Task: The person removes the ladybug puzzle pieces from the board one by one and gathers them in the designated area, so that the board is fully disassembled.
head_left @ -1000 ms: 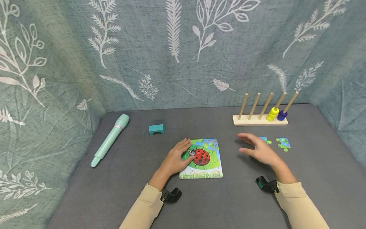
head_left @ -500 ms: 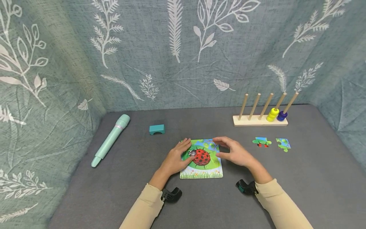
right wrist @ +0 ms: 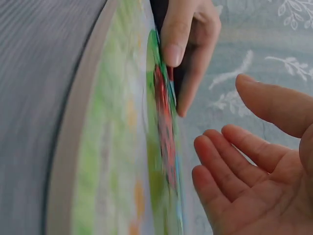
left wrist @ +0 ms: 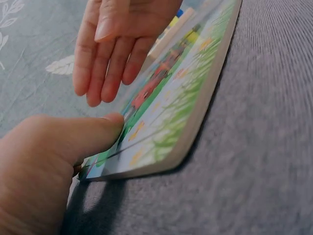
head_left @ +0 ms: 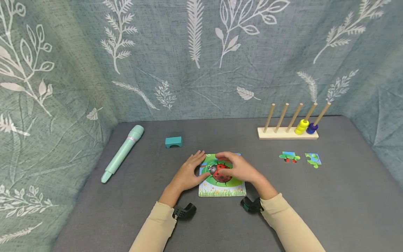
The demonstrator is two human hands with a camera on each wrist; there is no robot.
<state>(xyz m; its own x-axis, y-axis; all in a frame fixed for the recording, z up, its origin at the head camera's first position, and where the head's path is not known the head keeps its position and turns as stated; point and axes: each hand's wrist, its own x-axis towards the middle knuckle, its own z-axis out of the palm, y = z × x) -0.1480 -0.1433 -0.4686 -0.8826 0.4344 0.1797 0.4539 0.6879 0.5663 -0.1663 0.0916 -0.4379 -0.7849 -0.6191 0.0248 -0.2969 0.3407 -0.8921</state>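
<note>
A square ladybug jigsaw puzzle lies flat before the person. At its left edge rests the left hand, its fingers extended and its thumb lying over the picture. In the left wrist view that thumb touches the puzzle's face. The right hand is over the puzzle's upper right part, thumb and fingers spread apart. Nothing shows between the right fingers in the right wrist view, where the palm faces the board. Part of the ladybug is hidden behind the right hand.
Two loose puzzle pieces, one with red and one mostly green and blue, lie at the right. Behind them stands a wooden peg stand with yellow and blue beads. A teal arched block and a mint-green microphone-like stick lie leftward.
From beside the loose pieces, the right hand has moved left until it is over the puzzle. The left hand has shifted slightly left and up at the puzzle's edge.
</note>
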